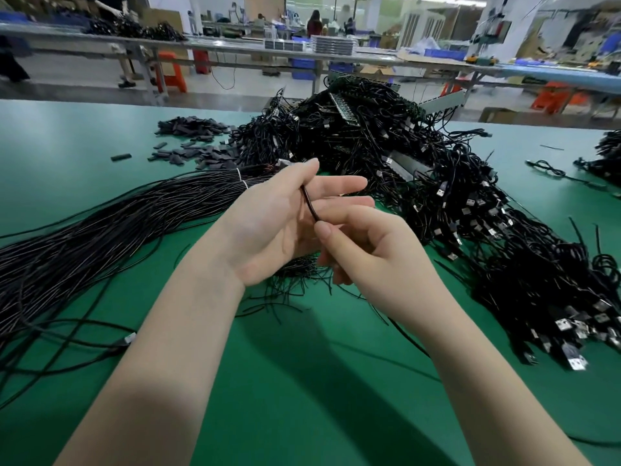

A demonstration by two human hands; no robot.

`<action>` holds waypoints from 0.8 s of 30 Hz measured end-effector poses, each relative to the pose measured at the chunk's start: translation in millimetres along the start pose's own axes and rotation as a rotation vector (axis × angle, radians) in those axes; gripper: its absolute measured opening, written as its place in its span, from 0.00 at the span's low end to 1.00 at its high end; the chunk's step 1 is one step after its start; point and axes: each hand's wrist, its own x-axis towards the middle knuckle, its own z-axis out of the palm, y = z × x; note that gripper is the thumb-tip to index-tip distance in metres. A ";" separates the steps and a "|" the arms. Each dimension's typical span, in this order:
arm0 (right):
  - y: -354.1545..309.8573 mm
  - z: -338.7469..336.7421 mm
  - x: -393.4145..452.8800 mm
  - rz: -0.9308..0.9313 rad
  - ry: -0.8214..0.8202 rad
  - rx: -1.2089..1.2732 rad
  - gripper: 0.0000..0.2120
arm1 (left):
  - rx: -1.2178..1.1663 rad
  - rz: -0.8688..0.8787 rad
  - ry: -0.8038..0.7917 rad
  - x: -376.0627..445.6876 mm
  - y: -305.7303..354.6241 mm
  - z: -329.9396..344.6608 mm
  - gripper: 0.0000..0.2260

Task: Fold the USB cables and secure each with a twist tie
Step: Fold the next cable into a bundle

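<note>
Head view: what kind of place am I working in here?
Most likely a factory assembly or packing floor: a green worktable heaped with a pile of USB cables, long benches behind with stacked trays, and other workers at stations.

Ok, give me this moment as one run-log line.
stage: cable in hand, no tie on it | left hand: holds black cable | right hand: pinches same cable | loose twist ties: on green table

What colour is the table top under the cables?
Green; the table top shows plainly in the head view.
</note>
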 end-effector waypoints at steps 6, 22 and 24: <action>-0.3 -1.3 -1.0 0.054 -0.139 0.018 0.08 | -0.014 0.015 0.001 -4.6 4.2 -4.8 0.21; 27.5 -42.1 2.6 0.403 -0.350 -0.030 0.28 | 0.424 -0.190 -0.464 -21.7 9.8 5.5 0.24; 18.4 -52.7 3.7 0.419 -0.265 0.139 0.21 | 0.663 -0.290 -0.432 -17.3 3.5 7.0 0.24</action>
